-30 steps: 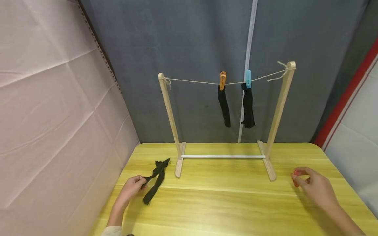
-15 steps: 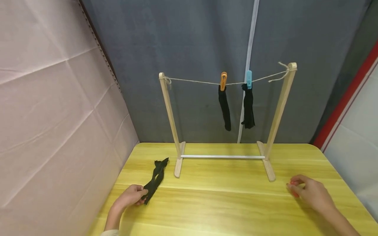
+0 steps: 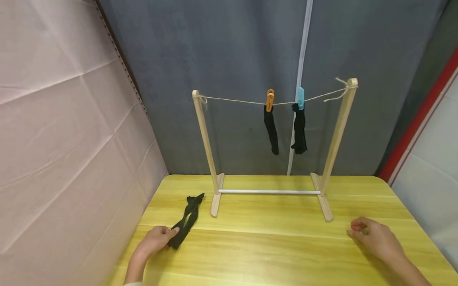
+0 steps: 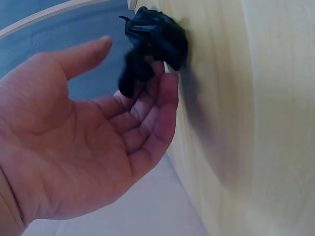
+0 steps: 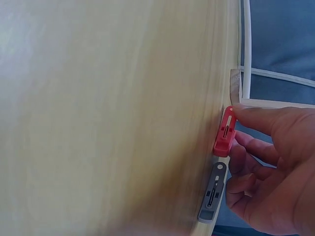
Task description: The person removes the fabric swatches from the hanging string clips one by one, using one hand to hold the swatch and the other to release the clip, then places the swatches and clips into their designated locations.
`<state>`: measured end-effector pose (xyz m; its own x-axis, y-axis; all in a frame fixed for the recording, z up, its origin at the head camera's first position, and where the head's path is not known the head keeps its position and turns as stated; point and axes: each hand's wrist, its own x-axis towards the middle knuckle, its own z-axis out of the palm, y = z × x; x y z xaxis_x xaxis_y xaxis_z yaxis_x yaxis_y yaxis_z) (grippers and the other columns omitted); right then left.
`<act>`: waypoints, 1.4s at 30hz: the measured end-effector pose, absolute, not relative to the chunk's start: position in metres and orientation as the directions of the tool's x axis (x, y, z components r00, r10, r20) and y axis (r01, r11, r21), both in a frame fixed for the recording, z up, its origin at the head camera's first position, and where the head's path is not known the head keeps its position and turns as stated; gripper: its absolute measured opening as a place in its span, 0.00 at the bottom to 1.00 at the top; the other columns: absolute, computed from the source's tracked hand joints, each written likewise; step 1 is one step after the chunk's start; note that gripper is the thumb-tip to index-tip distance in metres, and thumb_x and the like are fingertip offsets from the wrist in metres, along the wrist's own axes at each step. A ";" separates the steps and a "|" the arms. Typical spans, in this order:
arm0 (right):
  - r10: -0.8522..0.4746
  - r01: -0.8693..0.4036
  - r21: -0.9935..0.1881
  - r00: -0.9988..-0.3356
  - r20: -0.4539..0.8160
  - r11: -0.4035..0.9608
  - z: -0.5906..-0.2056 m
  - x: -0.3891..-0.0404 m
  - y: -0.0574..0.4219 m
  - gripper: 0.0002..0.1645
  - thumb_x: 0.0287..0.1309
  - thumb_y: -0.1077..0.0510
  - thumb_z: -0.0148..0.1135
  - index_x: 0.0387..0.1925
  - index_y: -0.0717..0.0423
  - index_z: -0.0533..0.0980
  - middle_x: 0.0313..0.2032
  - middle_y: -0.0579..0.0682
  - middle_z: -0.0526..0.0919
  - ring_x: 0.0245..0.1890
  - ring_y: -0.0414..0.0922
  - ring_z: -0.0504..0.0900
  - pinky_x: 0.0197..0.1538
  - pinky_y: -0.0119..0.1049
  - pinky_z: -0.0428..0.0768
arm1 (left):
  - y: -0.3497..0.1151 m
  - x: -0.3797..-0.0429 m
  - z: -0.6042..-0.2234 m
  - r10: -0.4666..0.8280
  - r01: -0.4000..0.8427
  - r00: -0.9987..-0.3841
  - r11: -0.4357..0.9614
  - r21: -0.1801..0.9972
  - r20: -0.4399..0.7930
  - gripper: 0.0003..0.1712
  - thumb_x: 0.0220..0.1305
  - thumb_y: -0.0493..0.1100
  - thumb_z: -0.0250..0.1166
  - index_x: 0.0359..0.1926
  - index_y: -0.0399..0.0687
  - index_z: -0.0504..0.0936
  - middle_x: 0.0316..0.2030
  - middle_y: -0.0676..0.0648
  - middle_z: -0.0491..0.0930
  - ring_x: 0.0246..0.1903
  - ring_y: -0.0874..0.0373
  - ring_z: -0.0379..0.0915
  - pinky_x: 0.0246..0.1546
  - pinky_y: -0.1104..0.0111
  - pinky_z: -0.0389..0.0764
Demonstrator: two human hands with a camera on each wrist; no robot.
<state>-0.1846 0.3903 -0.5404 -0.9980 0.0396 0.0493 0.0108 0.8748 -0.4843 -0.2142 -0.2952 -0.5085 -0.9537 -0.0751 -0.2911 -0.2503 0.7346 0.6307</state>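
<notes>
On the table's left side lie two narrow black socks (image 3: 189, 216), their far ends together. My left hand (image 3: 155, 240) is at their near ends, the thumb over the dark cloth in the head view. In the left wrist view that thumb stands apart from the fingers, and the bunched socks (image 4: 157, 37) lie against the loosely bent fingertips. Over at the right, my right hand (image 3: 383, 240) pinches a red clothespin (image 5: 226, 130) between thumb and fingers, close over the tabletop. A grey clothespin (image 5: 212, 194) lies just beside it in the right wrist view.
A wooden stand with two posts (image 3: 205, 139) and a white crossbar (image 3: 268, 192) is at the table's back. Its string (image 3: 232, 99) carries black socks (image 3: 271, 131) under an orange clothespin (image 3: 270, 100) and a blue clothespin (image 3: 300, 98). A pale cloth wall (image 3: 71, 159) borders the left.
My left hand has moved from one sock's end to both near ends, which now lie together. My right hand has shifted slightly nearer with the red clothespin.
</notes>
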 end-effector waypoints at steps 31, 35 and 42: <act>0.177 -0.046 -0.602 -0.935 0.307 0.797 -0.517 -0.178 0.410 0.28 0.86 0.49 0.39 0.59 0.61 0.81 0.52 0.67 0.87 0.33 0.15 0.74 0.32 0.24 0.71 | -0.280 -0.229 -0.490 -0.078 -0.127 -0.991 0.765 0.631 -0.105 0.58 0.78 0.72 0.51 0.84 0.33 0.42 0.82 0.23 0.40 0.80 0.23 0.41 0.78 0.30 0.50; 0.204 -0.025 -0.611 -0.931 0.302 0.791 -0.514 -0.178 0.406 0.27 0.84 0.46 0.45 0.61 0.62 0.80 0.53 0.68 0.86 0.34 0.10 0.68 0.32 0.23 0.70 | -0.270 -0.232 -0.485 -0.068 -0.070 -0.997 0.734 0.675 -0.030 0.55 0.78 0.71 0.52 0.85 0.38 0.43 0.83 0.28 0.43 0.81 0.26 0.41 0.78 0.31 0.51; 0.272 -0.069 -0.658 -0.874 0.402 0.750 -0.514 -0.181 0.386 0.24 0.75 0.46 0.63 0.59 0.59 0.82 0.47 0.23 0.81 0.39 0.06 0.65 0.36 0.12 0.71 | -0.251 -0.234 -0.480 -0.125 0.081 -0.970 0.645 0.759 0.210 0.43 0.78 0.65 0.58 0.83 0.51 0.58 0.83 0.38 0.56 0.80 0.30 0.52 0.77 0.32 0.59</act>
